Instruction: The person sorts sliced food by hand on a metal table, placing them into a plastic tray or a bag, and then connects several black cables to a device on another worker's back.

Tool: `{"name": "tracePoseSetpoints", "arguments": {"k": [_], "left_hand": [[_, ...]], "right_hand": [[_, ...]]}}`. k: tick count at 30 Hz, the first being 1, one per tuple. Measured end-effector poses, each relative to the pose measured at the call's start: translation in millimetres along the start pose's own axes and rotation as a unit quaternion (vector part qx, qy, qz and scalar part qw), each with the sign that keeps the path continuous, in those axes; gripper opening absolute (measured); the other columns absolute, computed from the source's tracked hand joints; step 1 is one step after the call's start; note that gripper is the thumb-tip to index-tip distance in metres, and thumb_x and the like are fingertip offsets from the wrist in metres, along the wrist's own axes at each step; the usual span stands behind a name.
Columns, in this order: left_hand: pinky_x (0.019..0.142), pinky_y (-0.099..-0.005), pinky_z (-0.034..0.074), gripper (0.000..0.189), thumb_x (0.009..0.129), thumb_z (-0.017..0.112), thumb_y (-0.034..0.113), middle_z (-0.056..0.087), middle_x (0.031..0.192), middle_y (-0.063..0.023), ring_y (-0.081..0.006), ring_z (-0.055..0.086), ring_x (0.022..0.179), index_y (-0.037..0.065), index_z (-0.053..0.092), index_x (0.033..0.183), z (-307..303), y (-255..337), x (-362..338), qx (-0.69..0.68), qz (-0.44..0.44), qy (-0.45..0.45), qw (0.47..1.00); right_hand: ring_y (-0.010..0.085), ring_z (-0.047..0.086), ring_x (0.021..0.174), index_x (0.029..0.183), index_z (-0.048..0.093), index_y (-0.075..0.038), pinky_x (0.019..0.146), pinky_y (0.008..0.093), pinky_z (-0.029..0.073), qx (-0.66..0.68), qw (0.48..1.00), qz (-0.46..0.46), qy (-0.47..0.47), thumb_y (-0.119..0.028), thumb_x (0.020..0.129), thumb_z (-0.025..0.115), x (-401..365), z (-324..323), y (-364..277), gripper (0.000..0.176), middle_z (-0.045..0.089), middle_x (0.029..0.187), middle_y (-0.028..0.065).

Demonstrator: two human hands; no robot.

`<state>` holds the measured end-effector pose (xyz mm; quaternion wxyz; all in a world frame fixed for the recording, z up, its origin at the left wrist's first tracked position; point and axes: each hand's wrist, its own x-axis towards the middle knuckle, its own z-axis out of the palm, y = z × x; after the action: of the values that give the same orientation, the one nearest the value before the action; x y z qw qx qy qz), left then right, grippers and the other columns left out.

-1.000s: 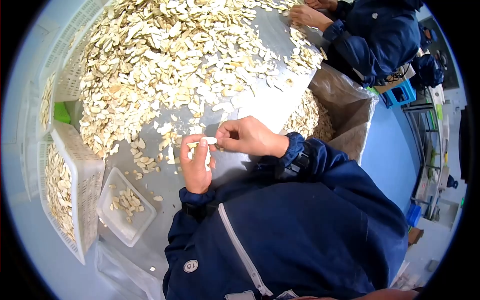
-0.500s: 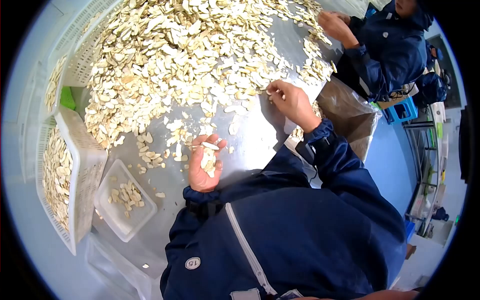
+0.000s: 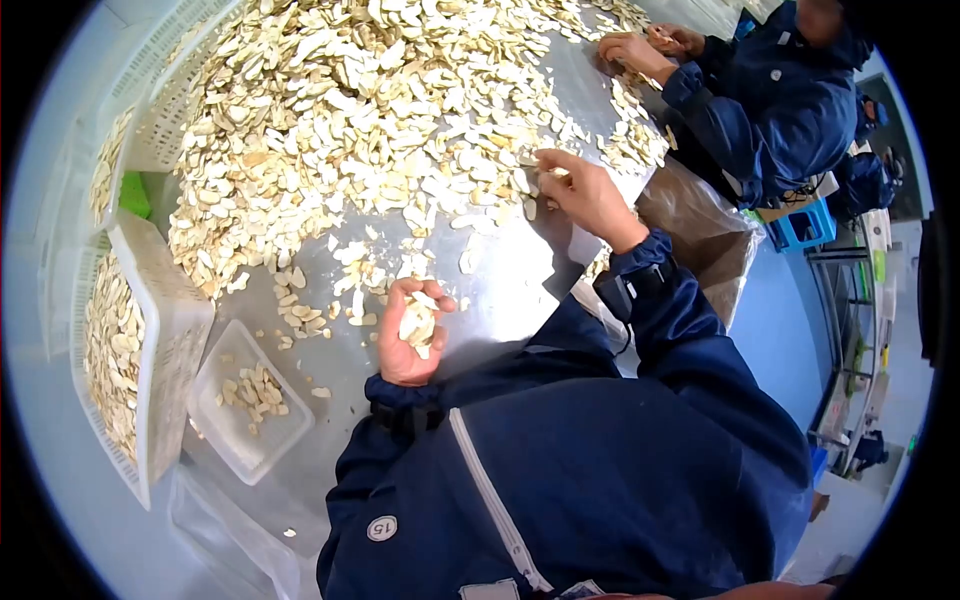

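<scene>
Pale dried slices (image 3: 330,130) lie in a broad heap over the metal table. My left hand (image 3: 405,345) is palm up just in front of the heap, its fingers curled round several pale dried slices (image 3: 418,322). At the right edge of the heap my right hand (image 3: 595,205) is bent in a pinch, thumb and forefinger close together. A pale slice seems to be between those fingertips, partly hidden by them. Loose slices (image 3: 360,270) and crumbs are scattered between the heap and my left hand.
White perforated baskets (image 3: 180,300) holding slices stand at the left, by a shallow plastic tray (image 3: 300,425) with some slices. A plastic-lined box (image 3: 715,245) is right of my right arm. A co-worker (image 3: 770,110) handles slices at the upper right.
My left fingers have curled further in over the slices. My right hand has shifted slightly at the heap's edge. The co-worker's hands have lowered to the slices on the table.
</scene>
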<state>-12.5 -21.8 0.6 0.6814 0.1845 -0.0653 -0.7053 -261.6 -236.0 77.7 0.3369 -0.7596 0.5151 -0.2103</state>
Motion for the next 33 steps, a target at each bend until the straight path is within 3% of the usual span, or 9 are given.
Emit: {"name": "tracePoseSetpoints", "arguments": {"k": [2, 7, 10, 13, 16, 17, 21, 27, 33], "left_hand": [[0.051, -0.0256, 0.054, 0.027, 0.11, 0.05, 0.036, 0.061, 0.116, -0.0106, -0.0243, 0.066, 0.104, 0.013, 0.058, 0.122, -1.4, -0.1, -0.4, 0.0, -0.003, 0.001, 1.0], [0.05, -0.0259, 0.054, 0.027, 0.11, 0.05, 0.034, 0.061, 0.116, -0.0116, -0.0239, 0.067, 0.103, 0.013, 0.058, 0.123, -3.1, -0.2, 0.7, 0.002, 0.002, -0.006, 1.0], [0.05, -0.0264, 0.054, 0.027, 0.11, 0.05, 0.034, 0.062, 0.116, -0.0123, -0.0243, 0.067, 0.103, 0.012, 0.058, 0.123, -2.5, 0.0, 0.2, -0.005, 0.002, -0.004, 1.0], [0.05, -0.0265, 0.055, 0.027, 0.11, 0.05, 0.034, 0.062, 0.116, -0.0128, -0.0247, 0.068, 0.102, 0.011, 0.058, 0.123, -1.4, 1.2, -0.2, -0.006, 0.006, -0.003, 1.0], [0.051, -0.0264, 0.055, 0.027, 0.11, 0.05, 0.033, 0.062, 0.117, -0.0131, -0.0249, 0.068, 0.102, 0.011, 0.059, 0.123, -1.6, -0.8, 0.5, -0.01, 0.003, -0.004, 1.0], [0.051, -0.0264, 0.055, 0.027, 0.11, 0.05, 0.033, 0.062, 0.117, -0.0132, -0.025, 0.068, 0.102, 0.011, 0.059, 0.123, -2.6, -0.5, 0.8, -0.01, 0.002, -0.008, 1.0], [0.051, -0.0261, 0.055, 0.027, 0.11, 0.05, 0.033, 0.061, 0.117, -0.0134, -0.0247, 0.067, 0.102, 0.011, 0.059, 0.123, -1.3, 0.1, 0.7, -0.009, 0.0, -0.012, 1.0], [0.052, -0.026, 0.055, 0.027, 0.11, 0.051, 0.033, 0.061, 0.117, -0.0133, -0.0241, 0.066, 0.101, 0.011, 0.058, 0.124, -0.9, 0.8, 0.2, -0.004, 0.002, -0.011, 1.0], [0.051, -0.0265, 0.056, 0.03, 0.11, 0.049, 0.034, 0.063, 0.118, -0.0143, -0.025, 0.069, 0.102, 0.01, 0.058, 0.126, -3.1, -0.3, 1.6, -0.007, 0.001, -0.015, 1.0]], "right_hand": [[0.0341, 0.073, 0.087, 0.121, 0.071, -0.006, 0.078, 0.0399, 0.057, -0.079, 0.994, -0.034, 0.073, -0.019, 0.096, 0.064, 1.3, -7.4, 13.8, 0.029, 0.074, 0.105, 0.0178], [0.0341, 0.072, 0.087, 0.114, 0.073, -0.008, 0.079, 0.0413, 0.057, -0.079, 0.994, -0.056, 0.06, -0.026, 0.093, 0.071, -2.5, 11.4, 4.3, 0.029, 0.073, 0.101, 0.0164], [0.0369, 0.071, 0.088, 0.113, 0.075, -0.009, 0.079, 0.043, 0.057, -0.165, 0.973, -0.142, 0.073, -0.024, 0.091, 0.071, 0.6, 24.8, 5.6, 0.026, 0.073, 0.101, 0.0156], [0.038, 0.071, 0.087, 0.11, 0.076, -0.007, 0.079, 0.0433, 0.057, -0.148, 0.977, -0.123, 0.091, -0.019, 0.092, 0.068, 7.2, 25.8, 16.6, 0.023, 0.074, 0.096, 0.0164], [0.0376, 0.071, 0.083, 0.11, 0.077, -0.005, 0.078, 0.0418, 0.058, -0.109, 0.991, -0.057, 0.056, -0.016, 0.092, 0.065, 1.6, 11.6, 8.8, 0.024, 0.074, 0.094, 0.0187], [0.0252, 0.073, 0.081, 0.119, 0.073, -0.001, 0.078, 0.0333, 0.057, -0.062, 0.998, 0.004, 0.007, -0.013, 0.098, 0.062, -2.5, 3.6, 1.9, 0.027, 0.077, 0.097, 0.0154], [0.01, 0.07, 0.085, 0.127, 0.066, 0.006, 0.08, 0.0247, 0.056, 0.204, 0.974, 0.076, -0.059, -0.014, 0.104, 0.063, -5.4, 2.6, 11.3, 0.031, 0.074, 0.094, 0.0051], [0.0109, 0.072, 0.09, 0.128, 0.066, 0.003, 0.083, 0.0253, 0.057, 0.329, 0.933, 0.113, -0.097, -0.016, 0.104, 0.065, -11.4, 4.7, -2.9, 0.03, 0.074, 0.101, 0.0056], [0.0112, 0.072, 0.094, 0.126, 0.067, 0.002, 0.086, 0.0241, 0.056, 0.329, 0.936, 0.086, -0.094, -0.015, 0.103, 0.067, -17.3, 19.8, -1.7, 0.028, 0.073, 0.104, 0.0055]]}}
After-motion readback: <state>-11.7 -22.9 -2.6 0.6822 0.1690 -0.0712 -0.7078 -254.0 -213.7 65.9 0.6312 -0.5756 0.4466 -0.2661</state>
